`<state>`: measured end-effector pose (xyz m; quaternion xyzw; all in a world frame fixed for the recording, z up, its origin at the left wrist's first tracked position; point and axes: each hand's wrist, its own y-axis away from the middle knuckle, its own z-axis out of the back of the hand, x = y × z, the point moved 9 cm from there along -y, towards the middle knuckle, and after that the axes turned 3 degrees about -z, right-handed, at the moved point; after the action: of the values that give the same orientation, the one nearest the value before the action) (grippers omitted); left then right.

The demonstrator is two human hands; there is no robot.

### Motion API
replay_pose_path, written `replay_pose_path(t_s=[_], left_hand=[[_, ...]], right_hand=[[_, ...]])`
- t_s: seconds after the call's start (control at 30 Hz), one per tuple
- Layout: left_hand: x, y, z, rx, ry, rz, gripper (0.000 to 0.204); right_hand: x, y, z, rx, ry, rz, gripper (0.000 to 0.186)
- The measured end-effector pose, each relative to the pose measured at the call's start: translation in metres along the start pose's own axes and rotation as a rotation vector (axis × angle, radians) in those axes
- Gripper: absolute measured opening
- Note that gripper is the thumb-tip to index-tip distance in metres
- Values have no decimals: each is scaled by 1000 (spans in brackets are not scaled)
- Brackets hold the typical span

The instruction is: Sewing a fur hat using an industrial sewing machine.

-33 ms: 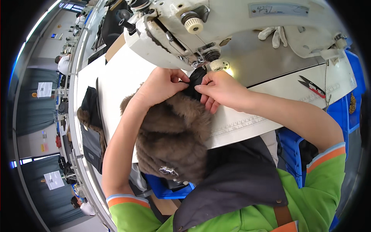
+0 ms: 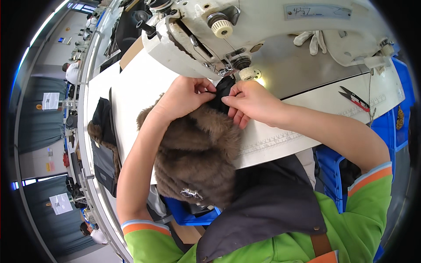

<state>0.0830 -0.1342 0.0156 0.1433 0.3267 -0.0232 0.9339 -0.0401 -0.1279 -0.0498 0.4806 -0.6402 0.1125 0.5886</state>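
Just below the needle area of a white sewing machine point(image 2: 267, 26), both hands pinch a piece of black fabric point(image 2: 222, 90). My left hand point(image 2: 184, 96) grips its left edge between thumb and bent fingers. Thumb and index finger of my right hand point(image 2: 251, 103) close on the right side, while its other fingers curl loosely underneath. A brown fur piece point(image 2: 197, 149) adjoins the black fabric and hangs over the table's front edge toward my lap. A shiny silver ornament point(image 2: 191, 193) sits on the lower fur. Whether the presser foot touches the fabric is hidden.
Red-and-black thread snips point(image 2: 354, 97) lie on the right of the white table point(image 2: 285, 131), which carries a printed ruler. A white glove point(image 2: 313, 42) rests behind. Dark fur-trimmed pieces point(image 2: 104, 149) lie at the left. Blue bins point(image 2: 331, 168) stand below the table.
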Motion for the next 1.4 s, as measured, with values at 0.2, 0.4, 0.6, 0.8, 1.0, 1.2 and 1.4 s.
replay_pose_path(t_s=[0.2, 0.4, 0.6, 0.8, 1.0, 1.2, 1.4], left_hand=[[-3, 1, 9, -164, 128, -30, 17], [-3, 0, 3, -125, 231, 104, 21], [-11, 5, 10, -260, 97, -82, 17], [-27, 8, 11, -393, -159, -228, 14], [-4, -1, -6, -125, 17, 55, 20], [-6, 6, -11, -42, 166, 13, 18], [-7, 12, -11, -40, 141, 61, 11]], right_hand=[[3, 1, 1, -4, 38, -13, 29], [3, 0, -3, 22, 59, -19, 30], [2, 1, -1, 1, 48, -15, 30], [1, 0, 2, -18, 35, 16, 28], [-4, -3, 3, -24, -53, 7, 25], [-6, 3, 3, -3, -45, -39, 24], [-5, 5, 1, 28, -43, -71, 26]])
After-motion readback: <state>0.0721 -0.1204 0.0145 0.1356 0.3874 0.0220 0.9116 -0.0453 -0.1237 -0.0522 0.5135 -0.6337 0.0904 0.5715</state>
